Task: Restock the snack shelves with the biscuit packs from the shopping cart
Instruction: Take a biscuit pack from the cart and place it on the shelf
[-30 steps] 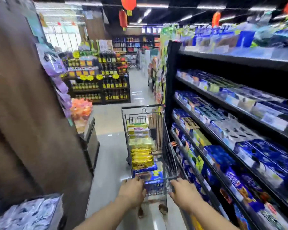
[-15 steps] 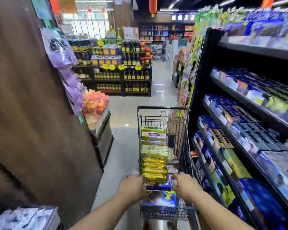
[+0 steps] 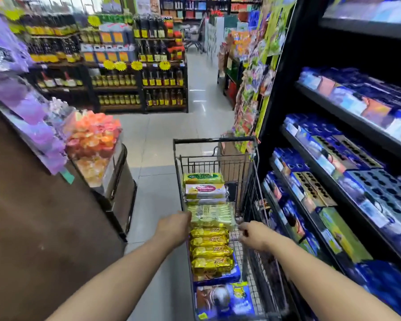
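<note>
The wire shopping cart [image 3: 214, 140] stands in the aisle against the snack shelves [image 3: 315, 144] on the right. A row of biscuit packs fills it: a green pack [image 3: 203, 178] at the far end, a pale yellow pack [image 3: 211, 216] in the middle, several gold packs [image 3: 211, 250], and blue packs [image 3: 222, 300] nearest me. My left hand [image 3: 174, 228] is at the left end of the pale yellow pack, its fingers hidden. My right hand [image 3: 252, 235] reaches toward that pack's right end with its fingers spread and blurred.
The right-hand shelves hold blue biscuit boxes [image 3: 310, 140] and a green box [image 3: 343, 235]. A brown panel [image 3: 44, 228] and a bin of orange snacks [image 3: 93, 140] narrow the aisle on the left. Bottle shelves [image 3: 139, 89] stand ahead across the tiled floor [image 3: 162, 144].
Both hands have left the cart handle and reached forward over the packs to the pale yellow pack. The view has moved forward and tilted down along the aisle.
</note>
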Demonstrator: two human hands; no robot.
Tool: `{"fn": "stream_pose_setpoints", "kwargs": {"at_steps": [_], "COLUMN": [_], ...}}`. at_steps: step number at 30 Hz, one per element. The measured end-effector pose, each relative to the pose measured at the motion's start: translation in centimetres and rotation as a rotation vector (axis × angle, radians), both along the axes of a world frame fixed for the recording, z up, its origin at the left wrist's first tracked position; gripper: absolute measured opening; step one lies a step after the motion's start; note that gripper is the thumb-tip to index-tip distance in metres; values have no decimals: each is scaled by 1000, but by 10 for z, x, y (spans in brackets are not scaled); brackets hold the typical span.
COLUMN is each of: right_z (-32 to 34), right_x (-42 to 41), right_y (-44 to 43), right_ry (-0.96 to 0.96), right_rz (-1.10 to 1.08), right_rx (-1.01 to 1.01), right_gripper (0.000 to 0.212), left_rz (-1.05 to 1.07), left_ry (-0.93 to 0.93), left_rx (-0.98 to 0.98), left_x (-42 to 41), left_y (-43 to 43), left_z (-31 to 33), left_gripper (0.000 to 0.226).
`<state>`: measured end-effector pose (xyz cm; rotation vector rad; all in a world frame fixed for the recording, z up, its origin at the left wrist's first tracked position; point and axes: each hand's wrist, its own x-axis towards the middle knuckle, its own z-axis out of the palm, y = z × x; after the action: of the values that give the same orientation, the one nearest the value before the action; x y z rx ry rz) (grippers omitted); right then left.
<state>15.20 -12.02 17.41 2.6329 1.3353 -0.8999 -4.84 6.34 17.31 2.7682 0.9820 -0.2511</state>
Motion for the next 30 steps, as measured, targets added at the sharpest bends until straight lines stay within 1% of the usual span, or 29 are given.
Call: {"fn": "stream_pose_setpoints", "kwargs": {"at_steps": [3,8,12,15,17,18,20,23,26,30], "right_z": [-18,-43,-62,-86,-104,-115,-133,-156,-177,-207], "right_x": [27,76,113,131,140,146,157,170,181,199], "right_y": [26,75,116,141,157,165,182,201,220,246], "right_ry": [38,89,125,143,161,178,225,307,384,526], "right_rz": [-20,-20,-2,-51,-76,-89,-156,-332,-497,-738], "right_rx": [-7,-24,-33,-34,-55,-62,-65,8,92,203], "right_gripper": [55,56,53,52,53,54,57,67,78,86], "left_rz": [-26,12,12,33,29,11,-17,-24,-120,-315], "left_ry": [36,102,83,68,97,108,109,43,90,-82], "left_rx": [-25,-57,-49,-45,-47,-50,-47,-32,-3,74], "left_x": [26,62,91,106,116,122,136,153,161,165], "left_y": [26,67,97,117,134,144,165,197,219,241], "left_z": [-18,-39,-55,-78,-96,-106,-127,-161,-194,-230], "left_gripper": [30,22,30,29,28,33,46,50,60,57]}}
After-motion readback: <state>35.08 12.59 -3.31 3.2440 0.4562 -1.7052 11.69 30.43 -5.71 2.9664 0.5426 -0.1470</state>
